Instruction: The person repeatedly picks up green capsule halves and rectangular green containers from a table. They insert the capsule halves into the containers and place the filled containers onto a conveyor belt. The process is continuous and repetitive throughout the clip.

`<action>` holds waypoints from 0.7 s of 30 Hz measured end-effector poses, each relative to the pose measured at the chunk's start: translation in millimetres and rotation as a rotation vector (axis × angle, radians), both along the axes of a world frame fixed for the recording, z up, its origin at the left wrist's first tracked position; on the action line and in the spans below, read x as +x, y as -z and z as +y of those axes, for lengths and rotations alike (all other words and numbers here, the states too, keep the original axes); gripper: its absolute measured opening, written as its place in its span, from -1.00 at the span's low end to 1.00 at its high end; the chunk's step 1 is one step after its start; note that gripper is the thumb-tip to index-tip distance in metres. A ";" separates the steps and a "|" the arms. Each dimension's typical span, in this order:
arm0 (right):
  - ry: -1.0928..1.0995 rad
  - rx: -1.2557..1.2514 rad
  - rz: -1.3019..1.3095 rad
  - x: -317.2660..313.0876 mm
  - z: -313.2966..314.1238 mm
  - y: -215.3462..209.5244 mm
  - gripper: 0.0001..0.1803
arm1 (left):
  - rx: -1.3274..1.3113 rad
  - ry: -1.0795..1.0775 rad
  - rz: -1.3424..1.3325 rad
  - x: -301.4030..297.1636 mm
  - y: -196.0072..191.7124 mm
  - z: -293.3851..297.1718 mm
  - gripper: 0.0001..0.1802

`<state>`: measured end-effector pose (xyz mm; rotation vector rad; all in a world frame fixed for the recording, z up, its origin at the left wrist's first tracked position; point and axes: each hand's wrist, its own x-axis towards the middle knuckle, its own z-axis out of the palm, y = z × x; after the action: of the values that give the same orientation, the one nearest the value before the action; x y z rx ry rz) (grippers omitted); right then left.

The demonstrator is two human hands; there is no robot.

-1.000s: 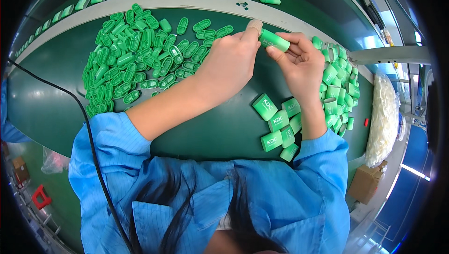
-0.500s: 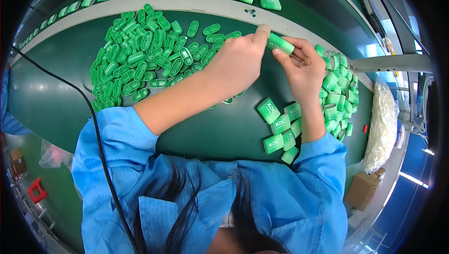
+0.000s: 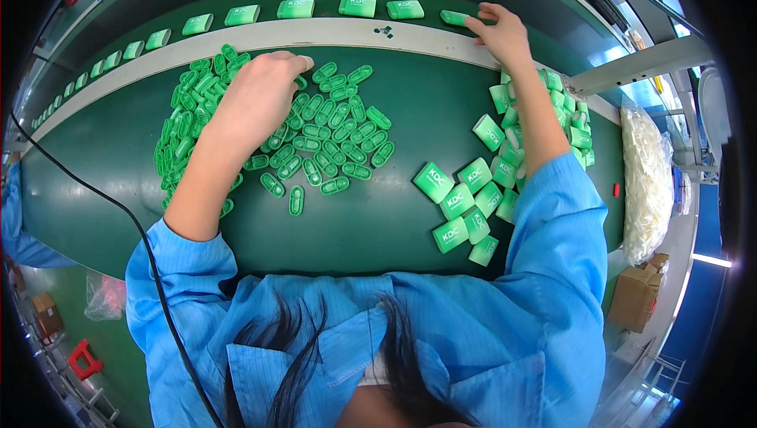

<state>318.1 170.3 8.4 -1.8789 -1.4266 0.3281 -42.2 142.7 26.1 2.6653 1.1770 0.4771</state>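
Observation:
My right hand (image 3: pixel 505 37) is over the raised far strip, its thumb and fingers apart. Just left of the thumb lies a green sleeve-shaped case (image 3: pixel 455 18), the last of a row of such cases (image 3: pixel 357 7). At the far edge of a heap of green oval caps (image 3: pixel 347 124), my left hand (image 3: pixel 264 93) has its fingers curled in. A green oval cap (image 3: pixel 302 82) shows at its fingertips, partly hidden by the hand. Beside my right forearm, several loose green cases (image 3: pixel 456 201) lie on the dark green table.
A pale rail (image 3: pixel 347 32) divides the table from the strip with the row. More cases (image 3: pixel 579 138) are heaped to the right, near a metal arm (image 3: pixel 639 65). A clear bag of whitish pieces (image 3: pixel 646 183) stands at the right edge. A black cable (image 3: pixel 87 179) runs across the left.
Both hands held one green case between them; they have now parted. The case lies at the row's right end. My left hand has moved left to the caps. The view has shifted a little.

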 end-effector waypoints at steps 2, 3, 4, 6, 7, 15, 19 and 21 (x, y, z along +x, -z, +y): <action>-0.113 -0.006 -0.173 -7.1 -21.8 -15.5 -0.59 | 0.029 -0.065 0.089 1.2 0.5 -3.1 -0.68; -0.220 -0.073 -0.158 -17.1 -39.8 -29.0 -0.60 | 0.066 -0.089 0.052 1.2 1.8 -4.5 -0.69; -0.333 -0.145 -0.138 -28.2 -59.6 -38.7 -0.61 | 0.098 -0.119 0.019 1.3 5.2 -6.7 -0.69; -0.507 -0.474 -0.066 -61.7 -106.7 -54.3 -0.69 | 0.073 -0.088 -0.089 9.3 10.0 -7.6 -0.68; -0.589 -0.388 -0.191 -71.5 -131.3 -47.9 -0.68 | 0.021 -0.033 -0.164 17.0 8.9 -6.1 -0.66; -0.577 -0.312 -0.162 -100.1 -156.4 -42.5 -0.66 | -1.179 0.143 -0.876 76.1 2.1 -10.3 -0.64; -0.412 -0.108 0.245 -95.4 -124.8 -40.9 -0.66 | -1.254 0.136 -0.953 77.4 2.9 -9.7 -0.53; -0.406 -0.129 0.491 -93.7 -110.4 -40.9 -0.68 | -1.235 0.069 -0.997 76.3 4.7 -10.6 -0.54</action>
<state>224.4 59.9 49.3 -1.4480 -1.4467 1.0235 34.2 132.1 21.5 1.1321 0.6502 0.6390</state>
